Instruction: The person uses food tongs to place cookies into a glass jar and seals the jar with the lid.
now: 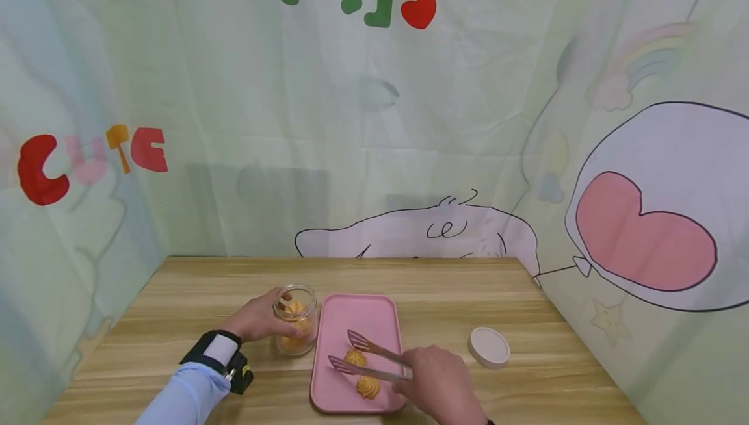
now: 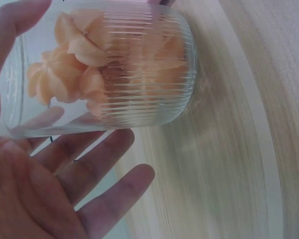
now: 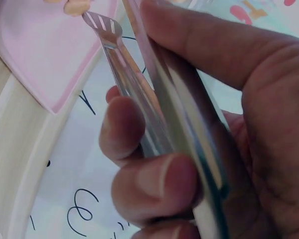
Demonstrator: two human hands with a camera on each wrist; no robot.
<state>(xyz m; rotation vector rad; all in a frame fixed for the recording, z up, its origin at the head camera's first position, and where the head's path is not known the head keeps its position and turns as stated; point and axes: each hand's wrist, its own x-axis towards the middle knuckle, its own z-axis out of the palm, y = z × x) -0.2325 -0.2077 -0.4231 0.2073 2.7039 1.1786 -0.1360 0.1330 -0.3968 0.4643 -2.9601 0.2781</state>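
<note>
My left hand (image 1: 263,318) holds a clear glass jar (image 2: 154,117) round its side, thumb on one side and fingers on the other. Several swirled cookies (image 2: 55,74) lie inside the jar. In my right hand (image 1: 441,381) is a pair of metal tongs (image 1: 380,373), gripped with the thumb and curled fingers. Their slotted tips stand apart over the pink tray (image 1: 359,311). Two cookies (image 1: 368,387) lie on the tray near the tips; the upper one shows between the two arms of the tongs in the head view.
A round white lid (image 1: 489,347) lies on the wooden table (image 1: 445,282) to the right of the tray. Behind the table hangs a printed cloth backdrop (image 1: 351,119), which also runs along both sides.
</note>
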